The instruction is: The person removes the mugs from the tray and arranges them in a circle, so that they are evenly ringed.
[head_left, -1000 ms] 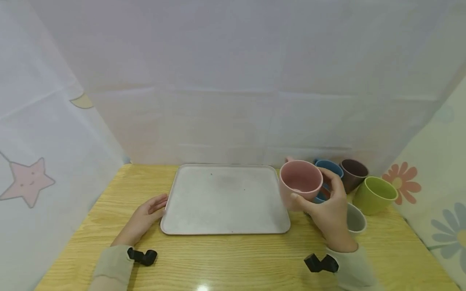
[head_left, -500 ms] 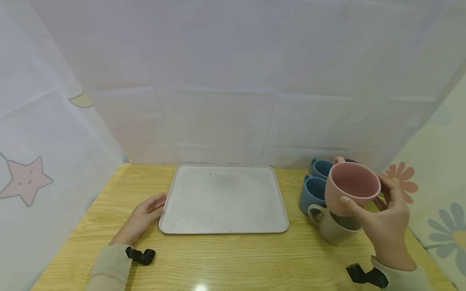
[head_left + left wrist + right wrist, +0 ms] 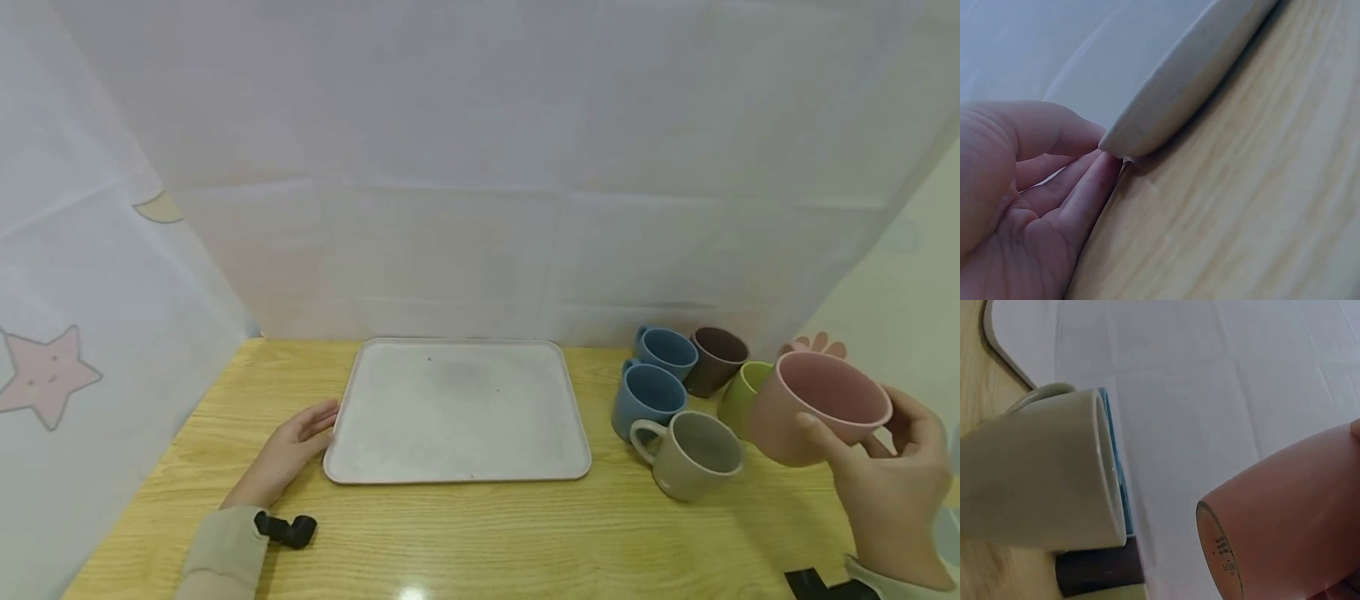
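At the far right of the head view, my right hand [image 3: 892, 471] grips a pink mug [image 3: 787, 421] by its side, thumb on the near wall. The mug is held above the table, its mouth facing up and towards me. In the right wrist view, the pink mug's [image 3: 1297, 512] base shows small print. My left hand [image 3: 296, 440] rests at the left edge of a white tray [image 3: 457, 417], its fingers extended. In the left wrist view, fingertips [image 3: 1088, 139] touch the tray's corner rim [image 3: 1166, 94].
Right of the tray stand a beige mug [image 3: 686, 467], two blue mugs [image 3: 641, 417], a dark brown mug [image 3: 708, 371] and a green mug [image 3: 738, 404], partly hidden behind the pink one. White cloth [image 3: 450, 208] hangs behind the wooden table [image 3: 450, 533].
My right hand has carried the pink mug from the tray's right edge, over the other mugs, to the far right. Those mugs are uncovered. My left hand stays at the tray.
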{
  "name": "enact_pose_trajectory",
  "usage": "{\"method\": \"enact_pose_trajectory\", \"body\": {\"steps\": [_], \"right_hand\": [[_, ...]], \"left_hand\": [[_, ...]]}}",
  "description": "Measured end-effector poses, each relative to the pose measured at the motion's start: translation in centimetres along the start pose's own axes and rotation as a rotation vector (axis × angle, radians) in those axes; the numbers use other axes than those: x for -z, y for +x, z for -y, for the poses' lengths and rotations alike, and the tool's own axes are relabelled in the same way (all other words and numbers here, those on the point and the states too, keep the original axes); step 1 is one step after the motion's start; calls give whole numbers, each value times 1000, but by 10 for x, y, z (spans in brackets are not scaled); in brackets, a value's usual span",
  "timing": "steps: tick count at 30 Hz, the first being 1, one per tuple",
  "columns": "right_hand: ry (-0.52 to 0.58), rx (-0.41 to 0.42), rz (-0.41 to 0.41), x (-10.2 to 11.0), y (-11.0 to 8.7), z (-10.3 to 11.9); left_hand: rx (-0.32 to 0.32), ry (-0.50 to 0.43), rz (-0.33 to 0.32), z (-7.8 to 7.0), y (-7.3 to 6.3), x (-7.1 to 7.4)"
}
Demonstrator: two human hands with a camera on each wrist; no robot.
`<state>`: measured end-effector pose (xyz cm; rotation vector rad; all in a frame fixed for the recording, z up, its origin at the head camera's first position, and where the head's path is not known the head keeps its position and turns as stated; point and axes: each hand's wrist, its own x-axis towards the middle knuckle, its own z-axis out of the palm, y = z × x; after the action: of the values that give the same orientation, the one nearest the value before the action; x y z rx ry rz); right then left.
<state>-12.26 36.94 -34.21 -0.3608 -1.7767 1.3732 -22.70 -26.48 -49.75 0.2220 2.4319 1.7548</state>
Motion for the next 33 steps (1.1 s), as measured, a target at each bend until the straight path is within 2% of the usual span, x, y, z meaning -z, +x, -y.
{"method": "enact_pose_trajectory", "body": {"steps": [4,9,14,19,29,33], "right_hand": [[111,-132,-32,11,3,-13],[140,-237,-48,20,4,-36],[139,-342,-44,20,-1,-60],[78,-373,-69,19,-10,-71],[-45,-376,-109,18,-27,-84],[-44,-383,-117,15,-31,-93]], "left_hand": [[-8,-1,1,2,2,1],[-7,-1,8,4,3,2],[16,8,-2,2,0,4],[14,-2,1,0,0,4],[13,-1,2,0,2,3],[14,5,2,0,2,1]]}}
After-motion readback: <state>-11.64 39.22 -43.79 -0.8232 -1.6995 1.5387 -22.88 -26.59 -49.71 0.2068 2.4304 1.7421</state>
